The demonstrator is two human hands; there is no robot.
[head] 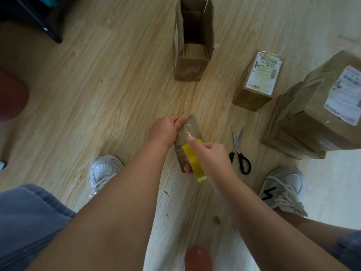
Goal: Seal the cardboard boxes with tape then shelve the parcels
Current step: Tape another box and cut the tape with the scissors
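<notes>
- Left hand (166, 130) gripped the far end of a small box (188, 130), low by the floor (117, 85).
- Right hand (211, 157) held a yellow tape roll (192, 159) against that box.
- Open box (192, 61) stood beyond, flaps up, inside too dark to tell.
- Small parcel (257, 83) and big parcel (316, 114) sat closed at right, with scissors (239, 151) nearby.

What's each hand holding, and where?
The left hand grips the small cardboard box at its far end; the right hand holds the yellow tape roll by its rim.
</notes>
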